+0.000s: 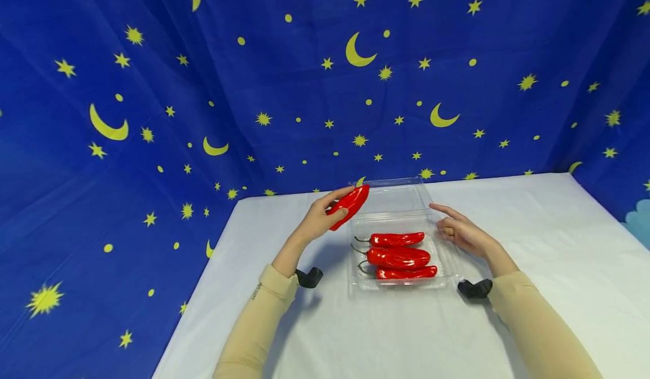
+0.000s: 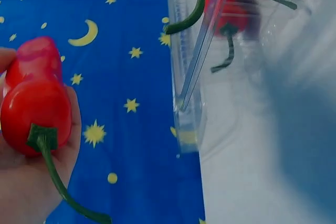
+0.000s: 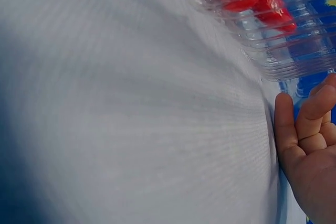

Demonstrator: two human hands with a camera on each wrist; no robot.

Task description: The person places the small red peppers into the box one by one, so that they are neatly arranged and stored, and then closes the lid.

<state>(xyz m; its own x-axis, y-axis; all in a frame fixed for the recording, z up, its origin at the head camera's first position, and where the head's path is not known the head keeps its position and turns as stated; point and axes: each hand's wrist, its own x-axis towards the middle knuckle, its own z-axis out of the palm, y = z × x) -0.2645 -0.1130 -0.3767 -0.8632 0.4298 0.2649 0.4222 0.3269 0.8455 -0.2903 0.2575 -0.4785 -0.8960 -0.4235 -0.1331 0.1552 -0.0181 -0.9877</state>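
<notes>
My left hand grips a glossy red chili pepper between thumb and fingers, raised at the left of a clear plastic clamshell box. Its green curved stem points back past the palm in the left wrist view. Inside the box three more red peppers lie side by side, stems to the left. Its clear lid is folded back, away from me. Beside the box's right wall, my right hand holds nothing; the index finger reaches out toward the lid hinge while the other fingers bend loosely.
A white cloth covers the table. Behind and to the left hangs a blue curtain with yellow moons and stars, close to the table's back edge. Black wrist devices stick out from both sleeves near the tabletop.
</notes>
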